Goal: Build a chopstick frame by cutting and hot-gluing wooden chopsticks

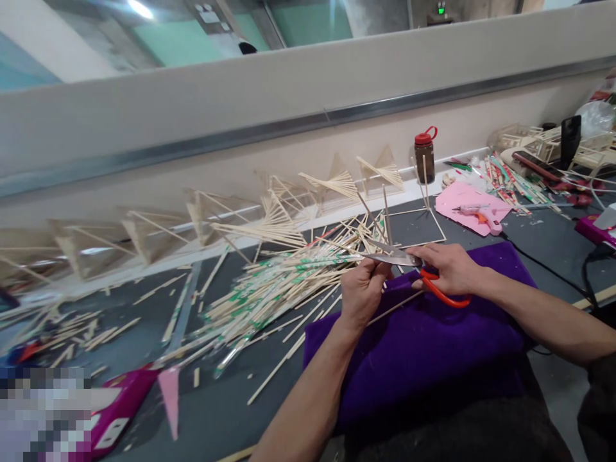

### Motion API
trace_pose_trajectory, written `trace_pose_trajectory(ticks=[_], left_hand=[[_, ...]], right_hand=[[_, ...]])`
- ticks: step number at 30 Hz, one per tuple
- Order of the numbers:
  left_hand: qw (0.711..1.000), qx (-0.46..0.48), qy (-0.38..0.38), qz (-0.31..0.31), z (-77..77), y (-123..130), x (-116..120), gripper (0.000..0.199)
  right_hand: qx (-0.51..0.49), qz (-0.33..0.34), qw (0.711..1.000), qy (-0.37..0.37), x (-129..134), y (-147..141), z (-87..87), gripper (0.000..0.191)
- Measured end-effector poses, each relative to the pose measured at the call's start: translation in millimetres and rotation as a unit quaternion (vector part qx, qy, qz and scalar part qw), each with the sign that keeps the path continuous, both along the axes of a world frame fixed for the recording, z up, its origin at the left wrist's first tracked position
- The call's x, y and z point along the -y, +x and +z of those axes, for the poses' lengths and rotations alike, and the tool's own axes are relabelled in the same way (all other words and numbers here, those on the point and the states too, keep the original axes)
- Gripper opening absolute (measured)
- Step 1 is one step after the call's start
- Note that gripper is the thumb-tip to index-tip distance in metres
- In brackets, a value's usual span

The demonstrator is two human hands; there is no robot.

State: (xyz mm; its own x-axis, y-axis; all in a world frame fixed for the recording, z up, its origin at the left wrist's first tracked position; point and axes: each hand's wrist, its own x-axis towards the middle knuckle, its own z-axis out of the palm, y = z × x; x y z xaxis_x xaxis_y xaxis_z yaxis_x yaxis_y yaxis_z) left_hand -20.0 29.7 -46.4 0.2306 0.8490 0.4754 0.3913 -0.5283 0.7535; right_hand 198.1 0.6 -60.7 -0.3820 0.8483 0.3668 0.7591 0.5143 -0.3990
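Observation:
My right hand (pixel 450 266) is closed on a pair of scissors (pixel 445 296) with orange-red handles. The scissor blades point left, parted, over my left hand (pixel 362 292). My left hand is closed, its fingertips pinched just below the blades; what it grips is too small to make out. A thin wooden stick (pixel 397 307) slants over the purple cloth (pixel 433 359) between my hands. Beyond my left hand lies a large pile of wooden chopsticks (pixel 279 282), some in green-printed wrappers.
Stick structures (pixel 334 183) stand along the wall. A bottle (pixel 424 157) with a red lid is at the back. The pink glue gun (pixel 484 218) rests on pink paper (pixel 457 197), its black cable running right. Loose sticks (pixel 113 330) lie at left.

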Motion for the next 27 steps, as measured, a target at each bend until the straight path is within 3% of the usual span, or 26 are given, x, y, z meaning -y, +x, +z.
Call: trace_pose_trajectory(ticks=[9,18,27], left_hand=[[0.996,-0.083,0.026,-0.02,-0.6,1.4,4.1,0.039],[0.994,-0.067,0.005,-0.088,2.5,-0.8,4.6,0.044],[0.99,-0.022,-0.065,-0.12,6.9,-0.7,4.3,0.053]], right_hand=[[0.006,-0.008,1.0,0.029,-1.1,-0.8,-5.7,0.073],[-0.018,0.031,0.999,0.027,1.5,-2.5,-3.7,0.072],[-0.014,0.046,0.999,-0.003,5.9,-1.8,1.3,0.067]])
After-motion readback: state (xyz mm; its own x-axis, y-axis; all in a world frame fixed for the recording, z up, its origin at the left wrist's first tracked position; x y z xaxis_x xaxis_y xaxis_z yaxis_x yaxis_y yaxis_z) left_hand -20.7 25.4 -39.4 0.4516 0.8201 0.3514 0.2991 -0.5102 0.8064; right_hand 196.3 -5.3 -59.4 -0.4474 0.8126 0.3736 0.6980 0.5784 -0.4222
